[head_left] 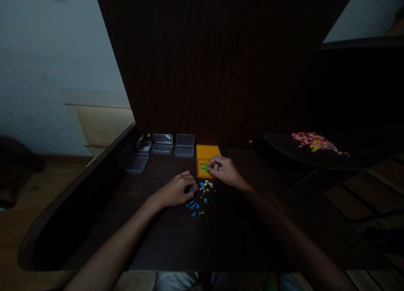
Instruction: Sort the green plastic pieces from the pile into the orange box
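Note:
My right hand [221, 169] is over an open yellow box [208, 149] with several small green pieces [203, 166] inside. Its thumb and fingertips are pinched together, and what they hold is too small and dark to make out. On the dark desk, my left hand [180, 190] rests at the left edge of a loose pile of tiny parts, fingers curled inward. Blue pieces [193, 205] lie under and below it, and cream pieces [207, 184] lie to its right. Whatever its fingertips grip is hidden.
Clear plastic boxes with raised lids stand along the back left, including one box [184, 151] beside the yellow one and another [136, 163] nearer the side panel [78, 194]. A heap of pink and yellow bits [315, 142] lies on a curved shelf [280, 144] at right.

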Motion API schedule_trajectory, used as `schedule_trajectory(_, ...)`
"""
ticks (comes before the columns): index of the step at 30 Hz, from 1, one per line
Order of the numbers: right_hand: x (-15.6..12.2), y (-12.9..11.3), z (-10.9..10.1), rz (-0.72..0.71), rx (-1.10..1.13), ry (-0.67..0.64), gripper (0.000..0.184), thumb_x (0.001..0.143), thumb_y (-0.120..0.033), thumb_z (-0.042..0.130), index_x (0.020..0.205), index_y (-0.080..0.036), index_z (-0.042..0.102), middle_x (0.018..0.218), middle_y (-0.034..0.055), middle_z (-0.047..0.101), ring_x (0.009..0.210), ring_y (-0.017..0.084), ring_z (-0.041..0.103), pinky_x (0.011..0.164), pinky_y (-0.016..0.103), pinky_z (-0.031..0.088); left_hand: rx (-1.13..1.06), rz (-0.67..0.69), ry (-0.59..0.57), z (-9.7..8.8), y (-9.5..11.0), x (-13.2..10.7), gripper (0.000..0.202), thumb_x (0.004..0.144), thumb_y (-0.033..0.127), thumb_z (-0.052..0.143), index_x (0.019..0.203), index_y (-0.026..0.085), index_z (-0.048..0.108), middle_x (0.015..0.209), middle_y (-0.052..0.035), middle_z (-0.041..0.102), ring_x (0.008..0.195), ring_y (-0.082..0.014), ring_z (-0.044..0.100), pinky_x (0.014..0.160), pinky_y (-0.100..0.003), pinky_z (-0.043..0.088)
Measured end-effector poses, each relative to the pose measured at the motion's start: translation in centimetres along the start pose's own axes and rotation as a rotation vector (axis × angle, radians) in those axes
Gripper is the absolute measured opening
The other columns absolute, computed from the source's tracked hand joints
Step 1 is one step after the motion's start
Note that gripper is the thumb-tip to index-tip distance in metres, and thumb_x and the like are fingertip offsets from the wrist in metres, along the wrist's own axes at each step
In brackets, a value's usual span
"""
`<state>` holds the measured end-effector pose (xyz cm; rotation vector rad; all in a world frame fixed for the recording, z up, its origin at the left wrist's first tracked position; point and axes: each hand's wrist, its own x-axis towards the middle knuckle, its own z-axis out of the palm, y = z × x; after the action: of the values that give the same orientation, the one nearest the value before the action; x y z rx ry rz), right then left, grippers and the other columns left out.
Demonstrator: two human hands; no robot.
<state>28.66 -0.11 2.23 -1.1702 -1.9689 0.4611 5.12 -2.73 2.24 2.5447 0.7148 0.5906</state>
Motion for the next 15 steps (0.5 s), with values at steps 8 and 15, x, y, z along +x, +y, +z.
schedule_trajectory(8, 3.4, 1.6, 1.3, 0.193, 0.041, -0.079, 0.011, 0.073, -0.023, 0.061, 0.078, -0.014, 0.066, 0.051, -0.0036, 0.058, 0.044, 0.009, 0.051, 0.047, 0.019, 0.037, -0.006, 0.008, -0.011, 0.2, 0.3, 0.1, 0.011, 0.084, 0.01, 0.055, 0.083, 0.017, 0.064, 0.083, -0.0028, 0.066, 0.084, -0.0165, 0.056, 0.08, -0.026, 0.043)
schedule_trajectory(15, 4.5, 2.5, 2.1, 0.111, -0.068, -0.09, 0.007, 0.068, -0.013, 0.065, 0.073, -0.013, 0.07, 0.059, -0.0008, 0.062, 0.051, 0.009, 0.051, 0.05, 0.018, 0.037, -0.022, 0.01, -0.012, 0.2, 0.6, 0.1, 0.012, 0.084, 0.01, 0.055, 0.084, 0.017, 0.064, 0.083, -0.0027, 0.065, 0.085, -0.0168, 0.056, 0.079, -0.026, 0.043)
